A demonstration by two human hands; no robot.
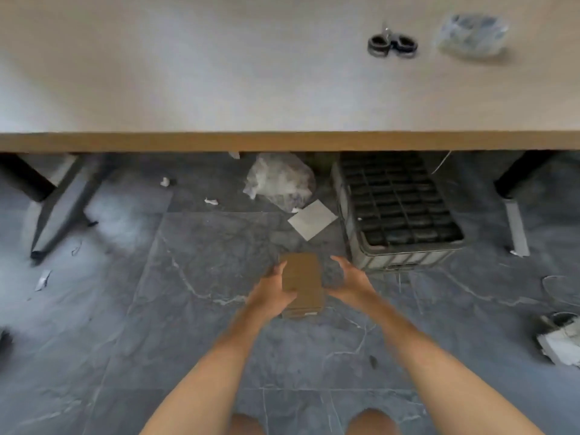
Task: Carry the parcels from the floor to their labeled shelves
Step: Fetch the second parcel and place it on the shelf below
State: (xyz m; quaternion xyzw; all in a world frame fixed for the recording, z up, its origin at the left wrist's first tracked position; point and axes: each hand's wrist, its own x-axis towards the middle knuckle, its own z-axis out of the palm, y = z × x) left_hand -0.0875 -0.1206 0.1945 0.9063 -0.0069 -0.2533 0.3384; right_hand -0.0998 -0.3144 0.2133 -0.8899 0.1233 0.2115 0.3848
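Observation:
A small brown cardboard parcel [303, 282] lies on the grey tiled floor in front of me, under the table's near edge. My left hand [273, 291] grips its left side, fingers wrapped around the edge. My right hand [348, 279] hovers just right of the parcel, fingers spread, a small gap between it and the box. No shelves are in view.
A pale table [282, 141] spans the top, with scissors [392, 43] and a clear plastic bag [472, 34] on it. Under it stand a dark gridded crate [398, 208], a crumpled plastic bag [281, 180] and a white sheet [312, 218]. Table legs flank both sides; debris lies at right.

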